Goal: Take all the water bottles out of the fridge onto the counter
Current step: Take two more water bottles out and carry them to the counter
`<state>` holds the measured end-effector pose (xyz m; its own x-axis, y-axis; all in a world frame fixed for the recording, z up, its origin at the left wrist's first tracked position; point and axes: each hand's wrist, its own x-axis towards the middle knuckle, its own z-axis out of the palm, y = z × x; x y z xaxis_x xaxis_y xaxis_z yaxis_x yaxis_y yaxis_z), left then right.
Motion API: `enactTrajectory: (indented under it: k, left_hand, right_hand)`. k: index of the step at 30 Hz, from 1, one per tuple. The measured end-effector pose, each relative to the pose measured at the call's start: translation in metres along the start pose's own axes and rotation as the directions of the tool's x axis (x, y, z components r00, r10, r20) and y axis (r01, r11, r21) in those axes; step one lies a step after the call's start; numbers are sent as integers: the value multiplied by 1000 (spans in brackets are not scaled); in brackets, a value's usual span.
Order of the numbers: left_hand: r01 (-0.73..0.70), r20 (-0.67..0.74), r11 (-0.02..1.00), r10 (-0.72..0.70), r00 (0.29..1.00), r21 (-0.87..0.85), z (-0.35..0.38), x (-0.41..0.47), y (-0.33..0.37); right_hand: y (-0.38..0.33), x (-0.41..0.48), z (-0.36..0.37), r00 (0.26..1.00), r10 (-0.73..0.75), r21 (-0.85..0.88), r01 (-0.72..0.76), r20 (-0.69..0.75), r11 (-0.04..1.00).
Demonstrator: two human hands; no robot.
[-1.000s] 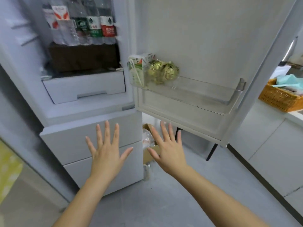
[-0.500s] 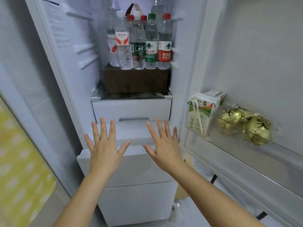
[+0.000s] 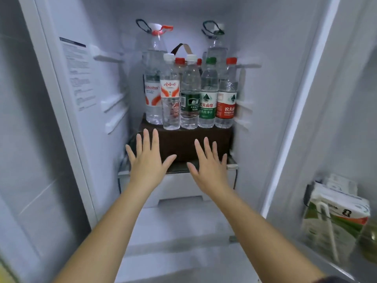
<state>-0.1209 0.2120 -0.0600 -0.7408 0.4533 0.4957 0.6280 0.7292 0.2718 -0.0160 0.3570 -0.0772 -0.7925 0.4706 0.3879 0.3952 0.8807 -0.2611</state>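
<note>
Inside the open fridge, several water bottles stand on a dark brown box (image 3: 184, 142). The front row holds a white-capped bottle with an orange-and-white label (image 3: 171, 99), a dark-green-labelled bottle (image 3: 190, 97), a green-capped bottle (image 3: 208, 97) and a red-labelled bottle (image 3: 226, 97). Behind them rise a tall bottle with a red handle (image 3: 153, 78) and another tall bottle with a dark handle (image 3: 216, 45). My left hand (image 3: 148, 160) and my right hand (image 3: 210, 166) are spread flat in front of the box, below the bottles, holding nothing.
The fridge's left wall (image 3: 89, 82) carries shelf rails and a label. A white drawer (image 3: 179, 188) sits under the glass shelf. On the open door at right, a shelf holds a green-and-white drink carton (image 3: 334, 219).
The view has risen and closed in on the fridge interior. Both hands have moved up from the lower drawers to the level of the brown box, fingers still spread.
</note>
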Motion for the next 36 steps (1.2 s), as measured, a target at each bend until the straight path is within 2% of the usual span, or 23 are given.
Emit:
enactTrajectory:
  k: [8, 11, 15, 18, 20, 24, 32, 34, 36]
  left_hand:
    - [-44, -36, 991, 39, 999, -128, 12, 87, 3]
    - [-55, -60, 967, 41, 997, -250, 19, 107, 6]
    - [-39, -72, 818, -3, 997, -574, 23, 130, 7]
    - [2, -50, 747, -48, 998, -665, 19, 143, 14]
    - [47, -24, 733, -87, 996, -679, 15, 150, 18]
    - [82, 17, 766, -92, 996, -637, 12, 155, 17]
    - [64, 15, 797, -69, 997, -601, -13, 136, -13]
    - [43, 11, 802, -45, 999, -595, -17, 132, -17]
    - [27, 6, 804, -28, 1000, -594, -20, 126, -17]
  right_hand:
    - [10, 73, -1, 999, 22, -82, -24, -25, 996]
    - [15, 80, 4, 1000, 9, -117, -12, -28, 993]
    - [21, 81, 5, 998, -18, -127, 9, -65, 992]
    - [23, 84, 1, 998, -22, -118, 15, -55, 993]
    - [22, 85, -1, 999, -15, -106, 10, -43, 994]
    - [19, 84, -1, 998, -10, -122, 3, -59, 993]
    - [13, 88, -19, 999, -3, -84, 5, 35, 996]
    - [9, 94, -30, 995, 29, -13, -28, 91, 1000]
    - [2, 100, -45, 995, 74, 242, -89, 71, 966]
